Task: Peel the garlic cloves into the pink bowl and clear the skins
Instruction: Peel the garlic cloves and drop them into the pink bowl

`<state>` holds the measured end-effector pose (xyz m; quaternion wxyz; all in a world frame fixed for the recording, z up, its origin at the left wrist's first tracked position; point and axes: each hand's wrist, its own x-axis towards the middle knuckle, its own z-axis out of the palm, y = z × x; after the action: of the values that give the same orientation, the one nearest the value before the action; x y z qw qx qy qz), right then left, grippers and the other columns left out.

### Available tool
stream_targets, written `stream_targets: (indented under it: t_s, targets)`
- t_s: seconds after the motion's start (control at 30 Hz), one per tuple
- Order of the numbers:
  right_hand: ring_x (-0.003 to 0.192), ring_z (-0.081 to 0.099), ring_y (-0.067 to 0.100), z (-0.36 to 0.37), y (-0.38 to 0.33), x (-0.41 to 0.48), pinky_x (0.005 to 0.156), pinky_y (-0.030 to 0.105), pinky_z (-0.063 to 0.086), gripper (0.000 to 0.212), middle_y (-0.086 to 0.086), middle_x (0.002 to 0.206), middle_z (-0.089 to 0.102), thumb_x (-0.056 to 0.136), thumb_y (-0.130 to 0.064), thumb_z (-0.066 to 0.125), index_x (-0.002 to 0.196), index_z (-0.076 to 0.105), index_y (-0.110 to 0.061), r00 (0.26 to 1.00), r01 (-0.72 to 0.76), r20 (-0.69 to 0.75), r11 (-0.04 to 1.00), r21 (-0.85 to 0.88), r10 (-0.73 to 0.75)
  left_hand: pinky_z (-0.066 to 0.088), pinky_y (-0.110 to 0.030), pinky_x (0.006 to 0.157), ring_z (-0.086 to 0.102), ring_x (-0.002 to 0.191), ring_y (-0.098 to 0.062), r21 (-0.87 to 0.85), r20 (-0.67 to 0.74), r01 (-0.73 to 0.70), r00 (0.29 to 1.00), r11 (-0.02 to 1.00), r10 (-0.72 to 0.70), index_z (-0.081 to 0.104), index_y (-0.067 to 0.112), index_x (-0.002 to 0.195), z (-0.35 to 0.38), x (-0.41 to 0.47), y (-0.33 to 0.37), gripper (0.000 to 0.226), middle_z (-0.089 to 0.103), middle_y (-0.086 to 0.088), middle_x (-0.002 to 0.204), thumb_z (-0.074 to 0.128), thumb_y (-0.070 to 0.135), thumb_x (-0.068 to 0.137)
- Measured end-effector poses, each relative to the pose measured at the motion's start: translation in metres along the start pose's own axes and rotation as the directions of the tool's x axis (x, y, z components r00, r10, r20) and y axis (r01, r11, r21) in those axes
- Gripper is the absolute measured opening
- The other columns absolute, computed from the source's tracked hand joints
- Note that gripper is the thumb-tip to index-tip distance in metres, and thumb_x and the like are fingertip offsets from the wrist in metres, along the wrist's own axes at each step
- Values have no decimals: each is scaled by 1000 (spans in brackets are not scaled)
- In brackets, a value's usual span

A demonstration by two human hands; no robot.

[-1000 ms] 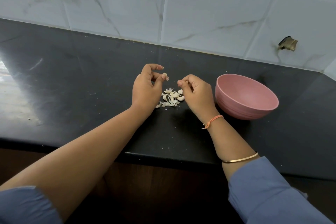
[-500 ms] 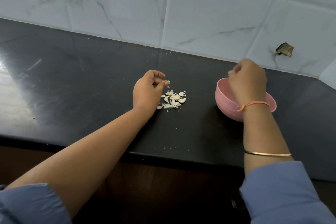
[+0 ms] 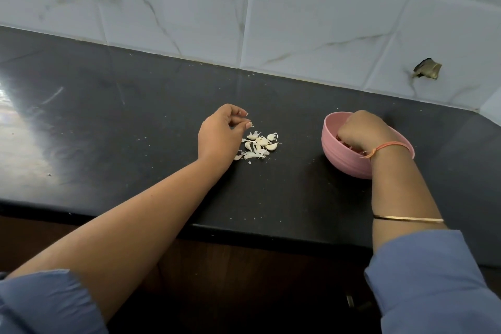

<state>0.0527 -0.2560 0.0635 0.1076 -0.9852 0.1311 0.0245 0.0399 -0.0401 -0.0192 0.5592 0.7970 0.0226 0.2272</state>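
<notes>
A pink bowl stands on the black counter, right of centre. My right hand reaches down into it, and the bowl's wall hides the fingertips and whatever they hold. A small pile of white garlic skins and bits lies on the counter left of the bowl. My left hand hovers at the pile's left edge with its fingers loosely curled. Thumb and forefinger are slightly apart above the skins, and I see nothing held between them.
The counter's front edge runs just below my forearms, with dark wood cabinet below. A marble-patterned tiled wall backs the counter, with a broken hole at the right. Tiny skin flecks dot the counter.
My right hand left the pile, swung right over the bowl and dropped into it. My left hand sank closer to the skins and its pinch loosened.
</notes>
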Motion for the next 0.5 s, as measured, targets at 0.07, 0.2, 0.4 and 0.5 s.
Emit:
stream_targets:
  t_s: [0.07,0.2,0.4,0.5]
  targets:
    - [75,50,24,-1,-2,-1,69,32,38,32,8,86,51,93,-9,44,122,55,-3,996,15,92,999,-50,-10,39,-1,60,63,83,-2,-4,-2,1,1000,1000,-1,59,25,90,0,0,0,11,65,21,74,65,17,88]
    - [74,51,27,1,0,3,68,30,37,23,10,85,53,91,-8,45,110,57,-3,1000,19,23,1000,18,-20,39,-2,60,61,79,-2,5,-7,3,1000,1000,-3,59,26,91,1,1,0,10,65,20,74,65,18,88]
    - [92,58,35,9,-33,-17,78,37,44,26,14,96,67,89,-11,41,98,65,-7,736,420,-646,884,203,-201,38,-2,58,54,66,5,12,-4,-4,1000,1000,4,61,23,94,3,2,-2,9,65,18,75,62,16,90]
    - [91,61,30,25,-55,-23,78,33,45,25,10,96,70,87,-9,45,97,68,-11,697,591,-594,791,159,-401,40,-2,61,61,75,4,-5,-3,0,1000,1000,0,60,25,91,3,3,-3,14,66,18,78,64,12,88]
